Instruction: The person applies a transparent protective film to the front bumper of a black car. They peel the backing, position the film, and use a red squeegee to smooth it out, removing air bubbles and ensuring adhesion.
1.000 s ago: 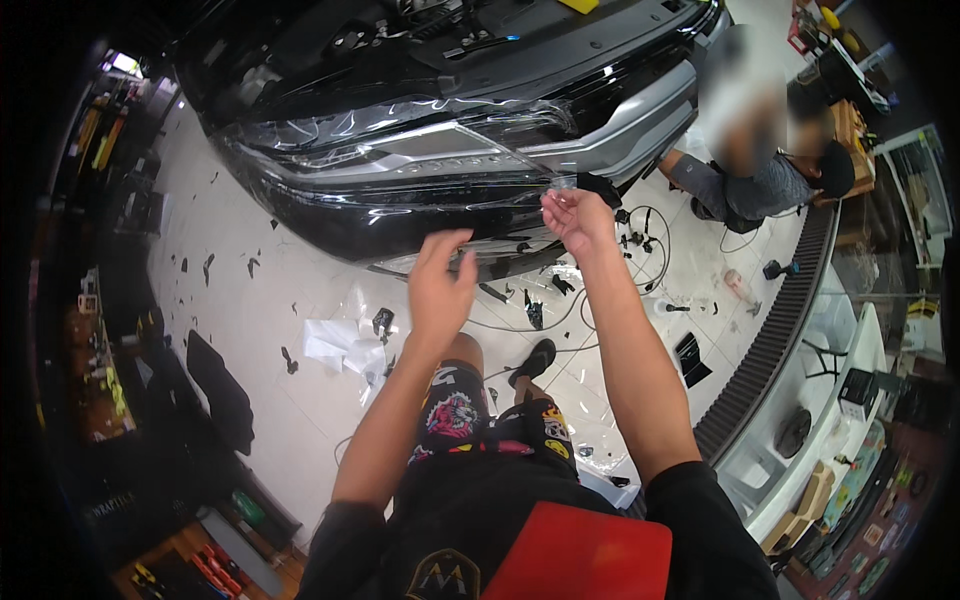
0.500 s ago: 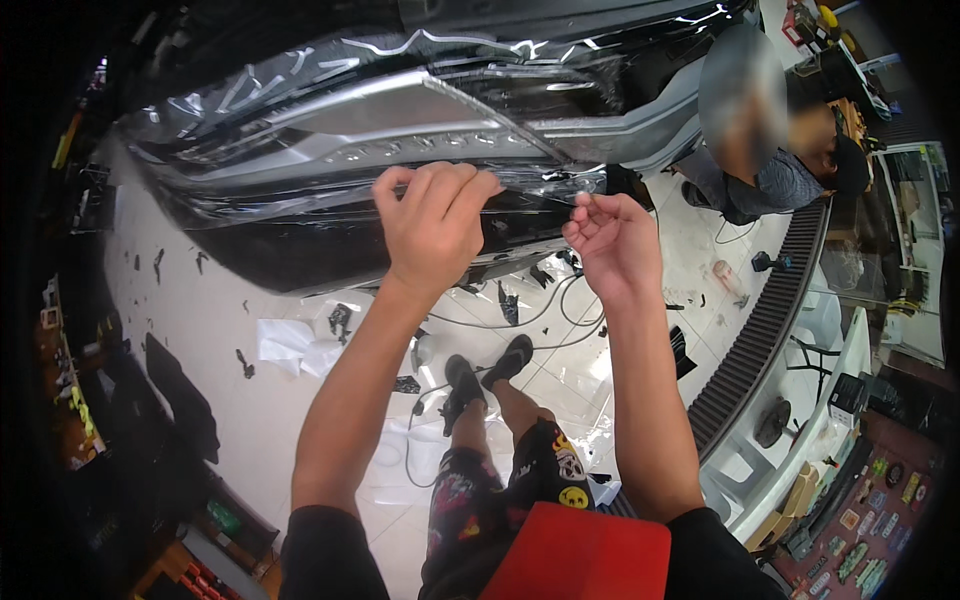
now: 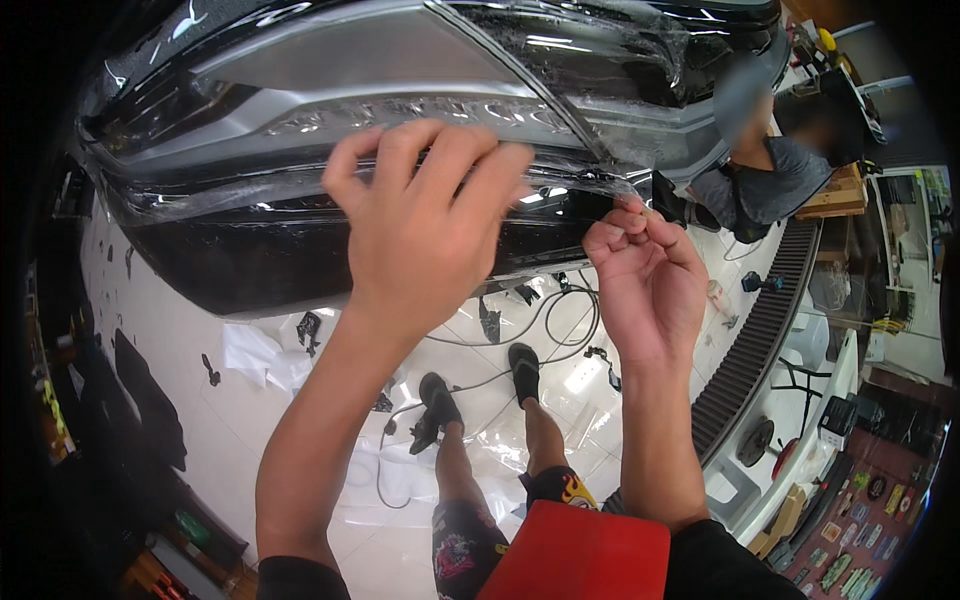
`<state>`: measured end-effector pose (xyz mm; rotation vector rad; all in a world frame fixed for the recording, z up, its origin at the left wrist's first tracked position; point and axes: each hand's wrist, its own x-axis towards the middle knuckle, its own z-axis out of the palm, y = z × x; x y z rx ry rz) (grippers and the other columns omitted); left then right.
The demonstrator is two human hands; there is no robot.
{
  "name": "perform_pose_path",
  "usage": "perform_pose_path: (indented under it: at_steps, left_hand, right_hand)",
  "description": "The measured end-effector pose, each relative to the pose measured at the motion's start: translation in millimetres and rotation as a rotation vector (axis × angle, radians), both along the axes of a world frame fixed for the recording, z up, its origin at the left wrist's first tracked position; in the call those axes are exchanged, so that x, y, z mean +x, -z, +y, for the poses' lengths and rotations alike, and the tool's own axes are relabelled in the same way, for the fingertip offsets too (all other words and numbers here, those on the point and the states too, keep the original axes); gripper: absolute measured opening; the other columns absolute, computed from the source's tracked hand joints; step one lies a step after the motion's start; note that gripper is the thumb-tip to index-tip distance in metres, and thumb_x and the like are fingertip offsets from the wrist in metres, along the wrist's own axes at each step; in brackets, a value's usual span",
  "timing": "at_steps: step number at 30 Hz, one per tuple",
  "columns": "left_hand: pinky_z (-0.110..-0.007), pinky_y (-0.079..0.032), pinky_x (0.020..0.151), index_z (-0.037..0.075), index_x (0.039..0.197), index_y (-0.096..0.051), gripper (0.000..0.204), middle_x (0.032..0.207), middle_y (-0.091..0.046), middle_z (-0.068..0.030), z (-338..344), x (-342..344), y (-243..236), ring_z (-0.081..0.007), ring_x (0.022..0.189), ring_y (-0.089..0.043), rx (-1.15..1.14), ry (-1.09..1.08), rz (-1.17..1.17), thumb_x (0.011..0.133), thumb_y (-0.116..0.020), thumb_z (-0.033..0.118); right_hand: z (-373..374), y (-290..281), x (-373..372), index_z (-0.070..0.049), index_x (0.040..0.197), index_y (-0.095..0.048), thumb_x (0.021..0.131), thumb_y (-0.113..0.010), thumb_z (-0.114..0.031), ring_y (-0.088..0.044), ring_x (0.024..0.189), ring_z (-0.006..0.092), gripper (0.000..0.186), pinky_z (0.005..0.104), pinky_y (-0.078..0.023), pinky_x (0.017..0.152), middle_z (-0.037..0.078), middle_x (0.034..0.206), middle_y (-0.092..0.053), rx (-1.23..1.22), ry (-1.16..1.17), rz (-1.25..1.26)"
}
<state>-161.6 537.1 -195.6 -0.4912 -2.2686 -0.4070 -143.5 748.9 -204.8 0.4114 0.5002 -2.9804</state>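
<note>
Ahead of me is a vehicle's glossy black bumper (image 3: pixel 270 265) with a grey section (image 3: pixel 360 55) above it. Clear, wrinkled plastic film (image 3: pixel 255 210) lies along the black part. Over the film and the grey section's lower edge hangs my left hand (image 3: pixel 420 225), back up, fingers apart and slightly blurred; whether its fingertips touch the surface is hard to tell. My right hand (image 3: pixel 650 280), palm up, pinches the film's edge near the bumper's right end, thumb and fingers pressed together.
A person (image 3: pixel 765 185) is low down beside the vehicle at the right. Behind my feet and around them lie a grey cable (image 3: pixel 530 335), white sheets (image 3: pixel 250 352) and black scraps (image 3: pixel 489 320). A dark floor grate (image 3: pixel 740 370) runs along the right.
I have come closer to the bumper. My left hand has spread its fingers; my right hand has shifted right, still pinching the film. My feet have moved apart.
</note>
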Motion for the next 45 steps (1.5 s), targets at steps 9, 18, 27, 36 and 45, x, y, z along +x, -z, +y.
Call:
perform_pose_path:
  at_steps: [9,18,27,36,45]
  left_hand:
    - [-0.037,-0.028,0.096,0.022,0.094,-0.082,0.019,0.093,-0.071,0.0095,7.7,-10.0,4.8,-0.0140,0.102,-0.060,0.057,-0.116,0.199,0.079,-0.084,0.010]
    - [-0.046,-0.027,0.103,0.024,0.090,-0.078,0.020,0.095,-0.067,0.0105,3.3,3.7,6.2,-0.0146,0.103,-0.059,0.065,-0.028,0.086,0.075,-0.083,0.013]
    - [-0.046,-0.023,0.109,0.025,0.100,-0.082,0.023,0.098,-0.069,0.0096,3.5,17.7,7.2,-0.0154,0.106,-0.059,0.087,-0.086,0.002,0.079,-0.088,0.019]
    - [-0.049,-0.028,0.104,0.025,0.097,-0.080,0.031,0.099,-0.066,0.0099,8.3,16.0,14.6,-0.0171,0.106,-0.060,0.158,-0.027,0.022,0.070,-0.084,0.011]
    - [-0.048,-0.028,0.105,0.026,0.096,-0.079,0.027,0.096,-0.064,0.0103,6.4,14.3,22.4,-0.0137,0.102,-0.060,0.141,-0.017,0.024,0.073,-0.082,0.012]
  right_hand:
    - [-5.7,-1.2,-7.0,-0.001,0.086,-0.058,0.098,-0.059,0.002,-0.063,0.097,0.0212,0.013,0.0400,-0.051,0.093,0.015,0.105,-0.067,-0.105,-0.037,0.045]
    - [27.1,-23.8,15.0,-0.005,0.115,-0.065,0.106,-0.064,-0.025,-0.069,0.101,0.0229,0.022,0.0384,-0.056,0.087,0.013,0.107,-0.073,0.431,-0.186,-0.134]
    - [25.1,-166.1,59.1,-0.010,0.108,-0.078,0.079,-0.079,-0.012,-0.072,0.100,0.0316,0.029,0.0401,-0.060,0.073,0.015,0.114,-0.074,1.497,-0.472,1.502]
    - [-26.8,-130.1,-100.1,-0.005,0.102,-0.069,0.075,-0.077,-0.004,-0.066,0.070,0.0333,0.028,0.0397,-0.053,0.061,0.011,0.084,-0.066,2.163,-0.192,1.604]
    - [19.1,-60.1,-71.0,-0.009,0.104,-0.069,0.069,-0.077,-0.005,-0.064,0.071,0.0294,0.036,0.0411,-0.050,0.063,0.007,0.084,-0.060,2.411,-0.014,1.676]
